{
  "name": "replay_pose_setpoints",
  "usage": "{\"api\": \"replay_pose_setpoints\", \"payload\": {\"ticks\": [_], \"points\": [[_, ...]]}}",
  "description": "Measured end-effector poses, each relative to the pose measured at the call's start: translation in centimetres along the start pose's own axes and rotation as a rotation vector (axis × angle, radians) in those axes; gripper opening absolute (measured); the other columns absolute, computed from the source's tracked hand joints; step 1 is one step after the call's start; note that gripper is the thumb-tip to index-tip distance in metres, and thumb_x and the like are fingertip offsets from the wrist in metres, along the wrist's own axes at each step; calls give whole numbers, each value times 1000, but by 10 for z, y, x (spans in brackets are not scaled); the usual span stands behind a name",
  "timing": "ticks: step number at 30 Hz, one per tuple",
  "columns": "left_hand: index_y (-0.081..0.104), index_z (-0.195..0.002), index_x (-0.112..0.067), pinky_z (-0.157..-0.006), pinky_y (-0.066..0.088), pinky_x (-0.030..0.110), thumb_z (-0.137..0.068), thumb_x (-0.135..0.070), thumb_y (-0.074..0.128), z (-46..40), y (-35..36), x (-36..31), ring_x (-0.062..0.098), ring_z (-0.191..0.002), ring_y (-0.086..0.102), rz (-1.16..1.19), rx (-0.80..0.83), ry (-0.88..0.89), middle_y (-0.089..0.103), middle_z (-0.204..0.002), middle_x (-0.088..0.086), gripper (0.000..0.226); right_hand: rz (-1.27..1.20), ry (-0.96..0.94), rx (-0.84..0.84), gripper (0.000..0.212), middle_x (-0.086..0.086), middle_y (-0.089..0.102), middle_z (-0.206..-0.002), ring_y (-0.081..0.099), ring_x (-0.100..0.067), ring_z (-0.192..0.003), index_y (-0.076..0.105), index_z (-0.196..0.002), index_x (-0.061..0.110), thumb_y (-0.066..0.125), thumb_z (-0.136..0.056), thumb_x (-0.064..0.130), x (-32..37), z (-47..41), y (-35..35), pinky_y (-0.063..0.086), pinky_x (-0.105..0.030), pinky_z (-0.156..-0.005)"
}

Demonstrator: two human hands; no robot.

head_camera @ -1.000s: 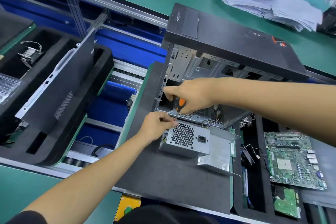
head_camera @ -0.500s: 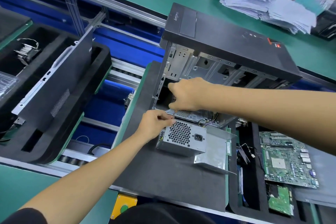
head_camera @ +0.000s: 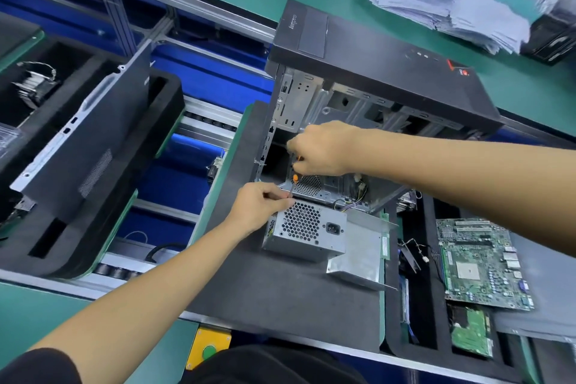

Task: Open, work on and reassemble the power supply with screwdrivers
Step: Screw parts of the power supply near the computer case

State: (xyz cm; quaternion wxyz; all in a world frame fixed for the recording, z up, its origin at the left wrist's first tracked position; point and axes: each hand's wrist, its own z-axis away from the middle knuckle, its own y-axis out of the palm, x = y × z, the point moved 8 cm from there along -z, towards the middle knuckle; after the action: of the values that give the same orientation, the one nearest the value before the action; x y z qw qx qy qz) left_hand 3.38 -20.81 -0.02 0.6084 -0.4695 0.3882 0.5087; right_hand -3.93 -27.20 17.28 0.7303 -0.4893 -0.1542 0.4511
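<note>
The open computer case [head_camera: 374,72] stands on the dark foam mat [head_camera: 280,290], and the power supply [head_camera: 307,232] sits on the mat just in front of its opening, fan grille facing up toward the camera. The right hand [head_camera: 321,148] is clenched round the orange-handled screwdriver [head_camera: 294,179], whose shaft runs down and slightly left to the unit's upper left corner. The left hand [head_camera: 258,209], the nearer one, rests on that same corner with fingertips pinched at the shaft's tip, possibly steadying a screw, though the tip is hidden. The screw point lies directly below the right hand.
</note>
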Motion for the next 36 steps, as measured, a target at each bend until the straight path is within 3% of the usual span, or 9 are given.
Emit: {"api": "replay_pose_setpoints", "payload": {"ticks": [3, 7, 13, 16, 19, 23, 30, 33, 36], "points": [[83, -86, -24, -68, 52, 11, -79, -32, 89, 1, -2, 0, 10, -82, 71, -6, 10, -7, 78, -87, -5, 13, 176, -257, -66, 40, 0, 52, -83, 43, -17, -51, 28, -120, 26, 55, -91, 33, 9, 4, -13, 32, -32, -47], [82, -88, -27, -74, 58, 20, -77, -29, 91, 2, -2, -2, 8, -74, 70, 17, -3, -4, 77, -83, 1, 15, 456, -540, -107, 21, -3, 56, -89, 43, -26, -54, 44, -122, 23, 46, -101, 27, 26, 10, -7, 22, -31, -46], [81, -88, -32, -78, 61, 24, -73, -29, 94, 2, -2, -6, 11, -76, 70, -15, -32, -5, 76, -84, 2, 21, -257, 60, 85, 24, -10, 60, -69, 60, -33, -67, 46, -77, 13, 47, -98, 24, -10, 4, 17, 42, -36, -53], [83, -90, -28, -73, 55, 16, -77, -33, 91, 2, 0, -4, 4, -76, 70, -24, -18, 7, 77, -82, -8, 16, -309, 120, 141, 20, -9, 64, -79, 61, -29, -73, 46, -87, 16, 53, -97, 32, -13, 7, 20, 43, -35, -56], [83, -89, -25, -77, 54, 16, -79, -33, 89, 2, 1, -2, 3, -82, 71, -20, -2, 8, 78, -86, -11, 15, -185, -104, 70, 32, 3, 59, -78, 51, -15, -59, 32, -104, 27, 60, -89, 33, 2, 12, 1, 31, -32, -49], [83, -88, -24, -84, 59, 27, -79, -32, 90, 1, 1, -2, 12, -86, 74, -18, 8, 12, 79, -87, -6, 14, 447, -555, -72, 20, -4, 52, -91, 41, -23, -51, 32, -119, 26, 38, -101, 20, 31, 22, -8, 29, -33, -47], [83, -91, -21, -72, 55, 16, -80, -29, 89, 2, 1, -4, 11, -77, 71, -33, -52, 60, 77, -82, -5, 15, -153, 105, -4, 22, 0, 43, -68, 45, -21, -60, 42, -81, 17, 48, -98, 29, -7, 4, 5, 32, -33, -52], [83, -88, -20, -61, 50, 10, -82, -28, 88, 0, 2, -2, 3, -72, 68, 0, -12, 38, 77, -81, -4, 11, -29, -59, 21, 26, 2, 48, -71, 43, -14, -55, 37, -105, 21, 56, -93, 35, 5, 5, -3, 27, -32, -48], [83, -86, -20, -59, 49, 10, -81, -28, 88, -2, 1, 0, 4, -72, 66, -2, -10, 29, 77, -82, 0, 11, 391, -479, -19, 37, -5, 52, -94, 43, -23, -51, 26, -127, 27, 48, -98, 24, 28, 13, -11, 30, -34, -46]]}}
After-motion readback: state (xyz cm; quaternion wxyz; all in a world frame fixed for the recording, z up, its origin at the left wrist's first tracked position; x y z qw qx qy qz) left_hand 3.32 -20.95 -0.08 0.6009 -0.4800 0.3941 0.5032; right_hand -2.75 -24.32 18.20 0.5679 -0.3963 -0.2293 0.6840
